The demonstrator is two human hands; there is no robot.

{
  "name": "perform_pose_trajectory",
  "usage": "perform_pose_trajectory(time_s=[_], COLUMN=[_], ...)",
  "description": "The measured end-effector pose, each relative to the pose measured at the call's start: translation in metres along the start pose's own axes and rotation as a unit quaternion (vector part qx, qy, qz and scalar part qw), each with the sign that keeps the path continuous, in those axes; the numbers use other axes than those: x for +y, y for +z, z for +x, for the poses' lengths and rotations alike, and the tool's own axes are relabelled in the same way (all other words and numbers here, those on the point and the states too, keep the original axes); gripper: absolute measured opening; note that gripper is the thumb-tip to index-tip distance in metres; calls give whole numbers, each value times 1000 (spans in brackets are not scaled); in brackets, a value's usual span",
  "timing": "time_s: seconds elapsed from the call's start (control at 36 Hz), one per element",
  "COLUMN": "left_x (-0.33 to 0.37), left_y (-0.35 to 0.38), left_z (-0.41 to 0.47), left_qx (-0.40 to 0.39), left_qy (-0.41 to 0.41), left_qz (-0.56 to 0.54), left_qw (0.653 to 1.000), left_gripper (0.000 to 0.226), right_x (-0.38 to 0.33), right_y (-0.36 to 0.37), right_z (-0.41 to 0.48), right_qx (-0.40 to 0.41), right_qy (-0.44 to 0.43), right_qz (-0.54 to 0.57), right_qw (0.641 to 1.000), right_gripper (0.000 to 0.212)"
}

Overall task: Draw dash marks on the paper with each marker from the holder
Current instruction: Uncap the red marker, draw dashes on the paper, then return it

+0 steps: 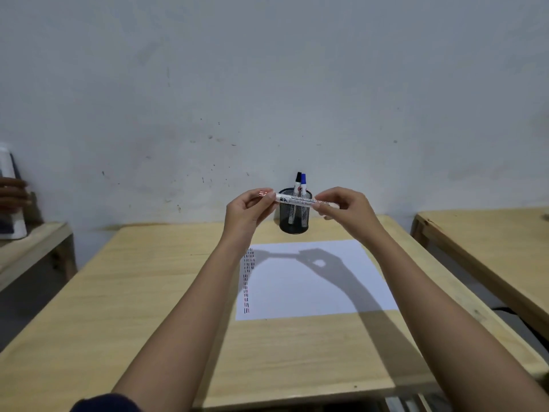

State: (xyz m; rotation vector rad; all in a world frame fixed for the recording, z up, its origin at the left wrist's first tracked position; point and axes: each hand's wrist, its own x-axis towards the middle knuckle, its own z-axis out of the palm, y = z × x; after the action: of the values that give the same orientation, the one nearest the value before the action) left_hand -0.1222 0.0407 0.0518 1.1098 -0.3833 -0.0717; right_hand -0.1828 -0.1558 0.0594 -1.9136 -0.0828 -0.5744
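Both hands hold one white marker (300, 200) level in the air, above the far edge of the white paper (315, 281). My left hand (248, 211) pinches its left end, where a red cap (263, 193) shows between the fingers. My right hand (346, 211) grips the right end. Behind the marker stands the black mesh holder (292, 224) with a black-capped marker (298, 180) and a blue-capped marker (303, 182) upright in it. Columns of black and red dashes (248, 278) run down the paper's left edge.
The paper lies on a light wooden table (148, 307) set against a grey wall. Another wooden table (487, 242) stands to the right and a lower one (35, 245) to the left, where another person's hand (13, 193) shows at the frame edge.
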Motion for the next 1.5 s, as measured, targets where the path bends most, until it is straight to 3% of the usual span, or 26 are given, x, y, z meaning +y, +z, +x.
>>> perform_pose_trajectory(time_s=[0.11,0.25,0.31,0.39,0.5,0.75,0.86,0.92,1.0,1.11,1.19,1.33,1.5], left_x=[-8,-15,-20,-25,-28,-23,-20,-16,-9,-12,-21,-39,-53], left_y=[-4,-5,-5,-4,-8,-19,-30,-39,-62,-91,-98,-103,-110], left_z=[-5,-9,-9,-8,-8,-10,-7,-5,-4,-8,-11,-14,-10], left_qx=[-6,-24,-33,-33,-35,-35,-32,-28,11,31,66,61,24], left_qy=[-6,11,25,45,51,23,-30,-73,-118,-110,-97,-97,-101], left_qz=[6,69,120,198,274,225,196,150,132,310,431,523,568], left_qw=[1000,997,992,979,960,973,980,986,984,944,895,845,816], left_gripper=[8,7,6,11,12,16,22,24,25,20,14,7,7], right_x=[5,13,15,18,21,9,5,5,10,23,33,53,59], right_y=[10,35,45,53,55,54,59,60,54,55,72,100,110], right_z=[-11,-22,-25,-24,-21,-11,-6,-4,-1,-2,-8,-21,-22], right_qx=[41,101,108,110,116,76,35,31,76,116,115,84,91], right_qy=[58,153,170,181,180,114,82,77,79,100,121,133,166], right_qz=[185,438,495,517,495,397,368,376,445,468,432,301,288], right_qw=[980,880,845,829,842,908,926,923,889,870,886,940,939], right_gripper=[10,9,8,11,15,20,19,18,18,12,8,11,8])
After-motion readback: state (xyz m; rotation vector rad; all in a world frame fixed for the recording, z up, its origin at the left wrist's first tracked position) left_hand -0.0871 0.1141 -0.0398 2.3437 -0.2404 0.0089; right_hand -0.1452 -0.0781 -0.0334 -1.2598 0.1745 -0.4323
